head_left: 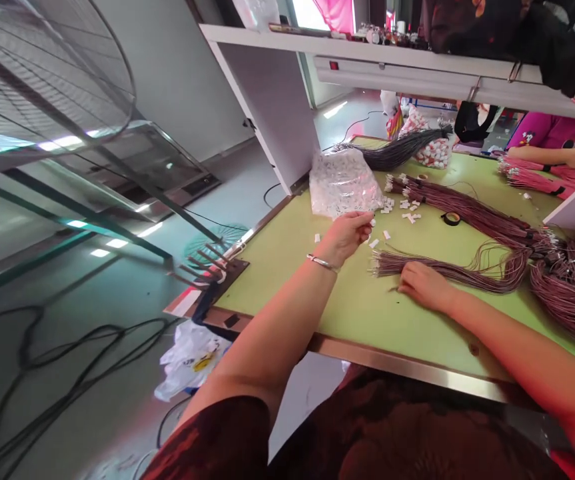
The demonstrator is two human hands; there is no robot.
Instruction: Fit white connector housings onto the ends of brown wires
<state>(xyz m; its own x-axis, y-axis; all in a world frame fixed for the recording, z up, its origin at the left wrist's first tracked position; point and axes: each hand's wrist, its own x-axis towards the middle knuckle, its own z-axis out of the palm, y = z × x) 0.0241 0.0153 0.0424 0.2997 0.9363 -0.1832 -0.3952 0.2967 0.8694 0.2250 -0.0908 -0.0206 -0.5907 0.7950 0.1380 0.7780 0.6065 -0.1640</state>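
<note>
My left hand [350,237] is closed in a pinch beside a clear plastic bag [344,181] of small white parts. A small white connector [372,223] shows at its fingertips. My right hand [426,287] rests at the near edge of a brown wire bundle [447,269], fingers closed. A short wire end [394,289] sticks out from those fingers. The bundle's metal-tipped ends fan out to the left of this hand. Loose white connectors [386,235] lie on the green table [357,303] between the hands, and several more lie beside the bag.
More brown wire bundles [467,203] and a black tape roll [451,219] lie further back. Dark wires [402,150] stand by a bag of red-and-white parts [434,153]. Across the table, a person's arm [557,157] is near pink wires [532,175]. A shelf [392,50] crosses overhead; a fan [47,73] stands left.
</note>
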